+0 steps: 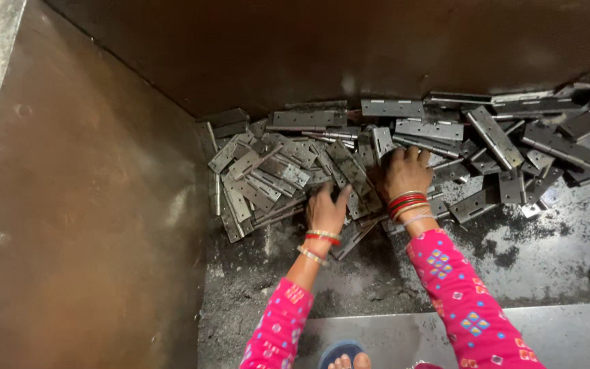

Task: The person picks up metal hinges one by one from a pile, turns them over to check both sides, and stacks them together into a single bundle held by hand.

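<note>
Grey flat metal hinges lie in a loose heap on the dusty dark floor, pushed against the rusty brown back wall and into the corner with the brown side wall. The walls stop the pieces from sliding away, so the heap stays together there. Both hands are down in the middle of this heap. The left hand lies palm down with the fingers spread on several hinges; it seems to press or gather them, but I cannot tell if it grips any piece. The right hand is curled over the hinges near it, the fingers bent around their edges, as if it takes hold of a few together. Both wrists carry red and gold bangles, and the sleeves are pink with a small pattern. A foot in a blue sandal shows at the bottom edge, on a paler grey step.
</note>
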